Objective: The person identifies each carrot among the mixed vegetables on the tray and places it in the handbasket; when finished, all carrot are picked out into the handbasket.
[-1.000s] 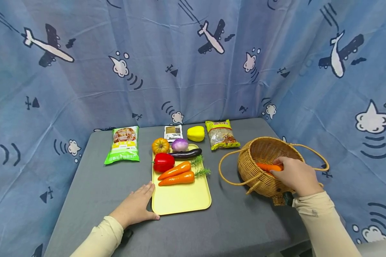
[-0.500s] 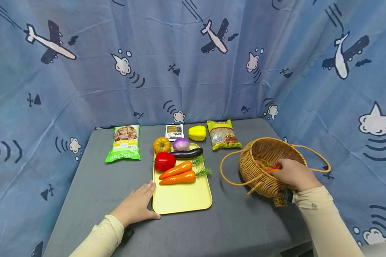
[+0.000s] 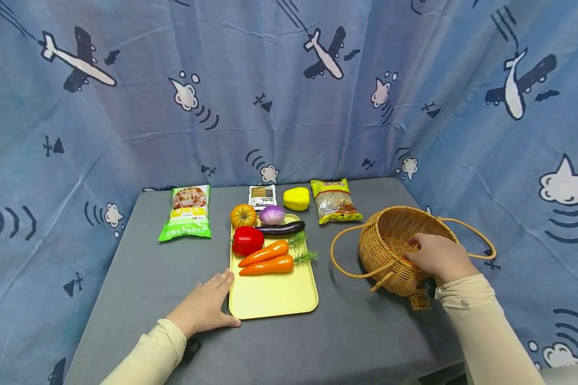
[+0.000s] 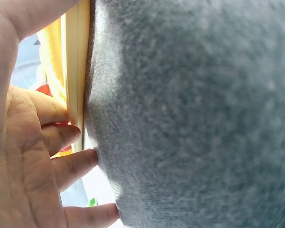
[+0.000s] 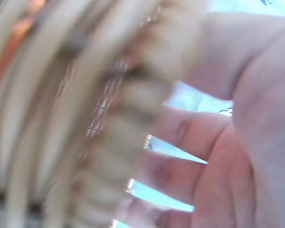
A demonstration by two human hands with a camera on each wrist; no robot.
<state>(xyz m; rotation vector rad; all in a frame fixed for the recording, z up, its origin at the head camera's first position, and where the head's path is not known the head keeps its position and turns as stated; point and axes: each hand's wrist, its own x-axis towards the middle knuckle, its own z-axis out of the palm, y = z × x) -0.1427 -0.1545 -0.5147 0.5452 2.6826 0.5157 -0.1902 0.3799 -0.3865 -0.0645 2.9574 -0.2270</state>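
My left hand [image 3: 207, 305] lies at the left edge of the yellow tray [image 3: 270, 299], fingers extended and fingertips along its rim. In the left wrist view, those fingers [image 4: 71, 166] are spread beside the tray's side [image 4: 76, 61]. My right hand [image 3: 435, 256] reaches over the near rim into the wicker basket [image 3: 380, 251], fingertips down inside it. Orange shows through the weave in the right wrist view, a part of the carrot [image 5: 14, 42]; the rest of it is hidden. I cannot tell whether my fingers still pinch it.
On the tray lie two carrots [image 3: 267, 266], a red pepper [image 3: 247, 240], an eggplant [image 3: 281, 229], a purple onion-like vegetable [image 3: 272, 215] and a small pumpkin [image 3: 243, 215]. Behind stand a yellow pepper [image 3: 296, 198], a white pouch [image 3: 262, 197], a yellow bag [image 3: 335, 201] and a green bag [image 3: 188, 212].
My right hand has lowered the carrot into the basket, and it has dropped out of sight in the head view. My left hand has stayed at the tray's edge.
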